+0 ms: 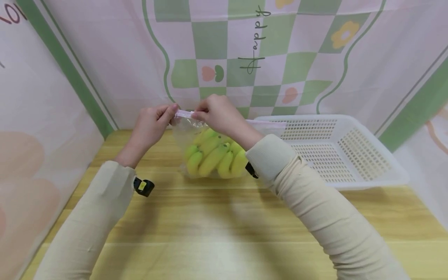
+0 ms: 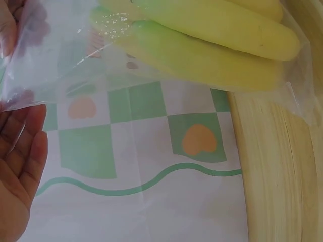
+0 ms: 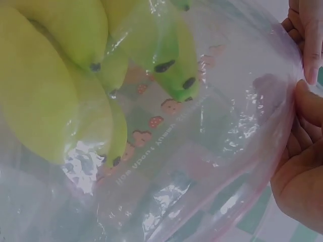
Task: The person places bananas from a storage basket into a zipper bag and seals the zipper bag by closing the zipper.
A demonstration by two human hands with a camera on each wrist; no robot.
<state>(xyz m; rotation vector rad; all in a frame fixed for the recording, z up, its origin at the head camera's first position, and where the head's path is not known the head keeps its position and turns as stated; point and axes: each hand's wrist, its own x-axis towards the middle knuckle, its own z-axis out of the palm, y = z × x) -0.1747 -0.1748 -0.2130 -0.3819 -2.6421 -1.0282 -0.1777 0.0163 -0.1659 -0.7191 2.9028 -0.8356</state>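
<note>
Pinching a clear bag [image 3: 217, 146] by its pink strip [image 1: 183, 114] with left hand [image 1: 150, 124] and right hand [image 1: 220, 113], with bananas [image 1: 213, 158] already inside; seemingly sealing, probably unfinished.

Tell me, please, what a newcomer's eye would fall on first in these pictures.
Most likely the yellow-green bananas, bunched inside a clear bag near the back of the wooden table. Above them, the left hand and right hand pinch the bag's pink top edge. A white basket stands to the right.
</note>
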